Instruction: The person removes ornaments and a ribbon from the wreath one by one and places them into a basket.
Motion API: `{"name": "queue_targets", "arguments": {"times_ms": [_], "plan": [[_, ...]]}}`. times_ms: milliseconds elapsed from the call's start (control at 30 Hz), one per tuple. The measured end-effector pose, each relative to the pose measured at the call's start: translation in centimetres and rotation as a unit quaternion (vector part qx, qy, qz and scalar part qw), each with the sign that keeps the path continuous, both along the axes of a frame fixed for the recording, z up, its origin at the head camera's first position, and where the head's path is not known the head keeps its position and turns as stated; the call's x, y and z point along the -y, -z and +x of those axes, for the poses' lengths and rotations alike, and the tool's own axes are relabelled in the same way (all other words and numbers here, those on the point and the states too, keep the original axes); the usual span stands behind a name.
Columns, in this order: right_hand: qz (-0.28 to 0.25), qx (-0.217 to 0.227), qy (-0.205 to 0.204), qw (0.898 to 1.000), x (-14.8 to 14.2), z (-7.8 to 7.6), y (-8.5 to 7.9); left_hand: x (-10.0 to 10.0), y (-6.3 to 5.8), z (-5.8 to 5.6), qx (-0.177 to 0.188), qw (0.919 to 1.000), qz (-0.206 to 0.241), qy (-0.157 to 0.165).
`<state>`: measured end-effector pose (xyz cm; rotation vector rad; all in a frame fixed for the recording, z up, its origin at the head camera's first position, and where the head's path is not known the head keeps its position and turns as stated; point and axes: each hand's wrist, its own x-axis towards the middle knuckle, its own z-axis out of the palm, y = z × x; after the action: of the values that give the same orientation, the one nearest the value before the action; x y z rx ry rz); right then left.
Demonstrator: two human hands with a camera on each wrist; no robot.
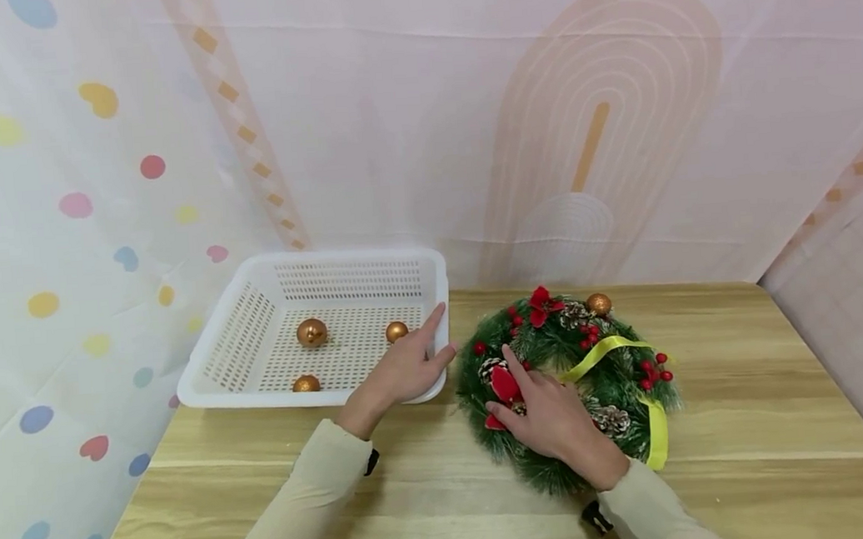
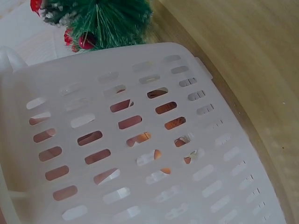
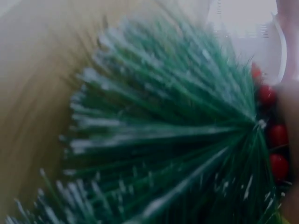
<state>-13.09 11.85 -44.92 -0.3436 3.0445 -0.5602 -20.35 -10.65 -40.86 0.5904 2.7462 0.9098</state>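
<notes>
My left hand [image 1: 401, 370] reaches over the near right corner of a white plastic basket [image 1: 215, 351], thumb and index finger spread at the rim. Its other fingers are mostly hidden; skin shows through slots of the basket wall [image 2: 112, 140] in the left wrist view. One gold bauble [image 1: 397, 331] lies close beyond this hand. On the green wreath [image 1: 481, 333] rests my right hand [image 1: 550, 411], index finger extended and thumb apart, around a red flower [image 1: 505, 384]. The undersides of its other fingers are hidden. Blurred needles [image 3: 163, 116] fill most of the right wrist view.
Two more gold baubles, one shiny [image 1: 311, 333] and one at the front wall [image 1: 306, 383], sit in the basket. A yellow ribbon [image 1: 657, 433], pinecones [image 1: 611, 419] and a glittery ball [image 1: 598, 304] adorn the wreath. A patterned curtain [image 1: 392, 139] hangs behind the wooden table [image 1: 757, 414].
</notes>
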Motion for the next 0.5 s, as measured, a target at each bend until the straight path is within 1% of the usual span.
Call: {"name": "queue_targets", "arguments": {"times_ms": [133,300,400,500], "plan": [[0.008,0.002,-0.052,0.999,-1.3,0.3,0.0,0.0,0.1,0.1,0.008,1.0000,0.002,-0.001],[0.007,0.024,-0.105,0.994,-3.0,0.6,-0.4,0.1,0.1,0.1,0.010,1.0000,-0.002,0.001],[0.015,0.041,-0.138,0.989,-4.3,0.6,-0.9,0.1,0.0,0.1,0.008,1.0000,-0.004,0.004],[0.023,0.061,-0.178,0.982,-6.0,0.6,-1.5,0.1,0.0,0.1,0.007,0.9999,-0.007,0.004]]}}
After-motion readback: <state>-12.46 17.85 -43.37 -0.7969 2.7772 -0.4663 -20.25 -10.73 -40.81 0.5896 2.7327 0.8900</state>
